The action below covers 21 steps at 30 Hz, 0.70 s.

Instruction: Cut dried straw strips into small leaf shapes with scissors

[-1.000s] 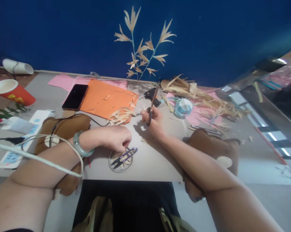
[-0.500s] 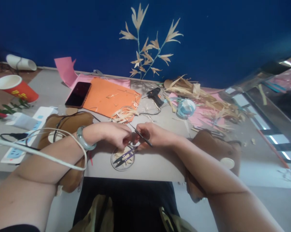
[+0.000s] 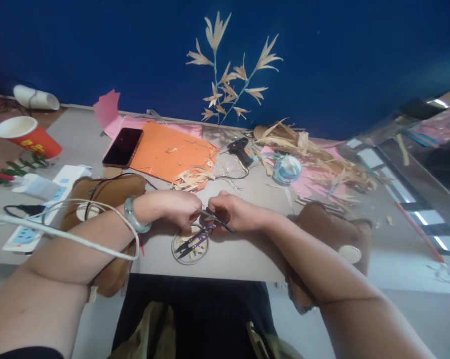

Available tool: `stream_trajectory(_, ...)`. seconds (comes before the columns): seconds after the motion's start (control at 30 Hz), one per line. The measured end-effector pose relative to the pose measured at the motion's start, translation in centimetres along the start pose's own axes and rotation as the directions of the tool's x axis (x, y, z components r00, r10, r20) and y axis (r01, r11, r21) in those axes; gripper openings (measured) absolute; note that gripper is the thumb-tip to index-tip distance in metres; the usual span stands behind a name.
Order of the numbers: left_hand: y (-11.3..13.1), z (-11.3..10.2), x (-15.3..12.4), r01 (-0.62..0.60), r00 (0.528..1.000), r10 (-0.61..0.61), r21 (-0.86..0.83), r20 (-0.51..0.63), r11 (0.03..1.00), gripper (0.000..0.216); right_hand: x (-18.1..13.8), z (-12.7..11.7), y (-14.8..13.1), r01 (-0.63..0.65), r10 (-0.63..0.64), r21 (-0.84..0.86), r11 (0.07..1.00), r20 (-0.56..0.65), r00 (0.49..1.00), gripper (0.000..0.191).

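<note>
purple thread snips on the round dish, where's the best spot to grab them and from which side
Probably the purple sprung handle of the purple thread snips, pinched across its flat sides from the near-left. The blades point up-right toward both hands, left hand and right hand, so that end is crowded and sharp.

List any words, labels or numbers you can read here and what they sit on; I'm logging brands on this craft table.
None can be read.
Red paper cup: yellow marks, too blurred to read.
White power strip: blue patches, no legible text.
Phone: screen dark, nothing shown.
</note>
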State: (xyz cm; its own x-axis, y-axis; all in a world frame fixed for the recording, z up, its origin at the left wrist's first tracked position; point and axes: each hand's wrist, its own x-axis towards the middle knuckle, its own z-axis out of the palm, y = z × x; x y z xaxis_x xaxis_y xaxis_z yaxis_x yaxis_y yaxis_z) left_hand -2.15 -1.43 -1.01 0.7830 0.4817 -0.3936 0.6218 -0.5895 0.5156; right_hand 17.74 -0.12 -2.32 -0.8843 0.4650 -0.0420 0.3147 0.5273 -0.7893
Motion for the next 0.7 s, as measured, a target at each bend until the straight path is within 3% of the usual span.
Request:
stream_trajectory(0.27,-0.1,-0.1,0.2,-0.002,1.0,0.002,0.069,-0.006,0.998,0.014,0.2,0.4,0.2,0.005,-0.005,0.0,1.0,-0.069,0.998,0.021)
stream_trajectory(0.4,-0.6,-1.0,-0.4,0.041,0.998,-0.041,0.002,0.048,0.999,0.016,0.4,0.6,0.6,0.035,-0.035,-0.013,0.999,-0.065,0.997,0.02)
stream_trajectory(0.53,-2.0,-1.1,-0.5,0.024,1.0,-0.025,-0.05,-0.016,0.998,0.008,0.2,0.2,0.3,-0.025,0.034,0.101,0.995,-0.088,0.996,0.026)
stream_trajectory(0.63,-2.7,-1.1,-0.4,0.005,0.998,-0.011,-0.11,-0.061,0.994,0.007,0.0,-0.1,0.1,-0.035,0.078,0.217,0.976,-0.195,0.978,0.019)
stream_trajectory(0.7,-2.6,-1.3,-0.2,0.026,0.993,-0.043,-0.162,-0.107,0.987,0.007,0.0,-0.4,0.3,-0.012,0.091,0.226,0.974,-0.342,0.935,0.014)
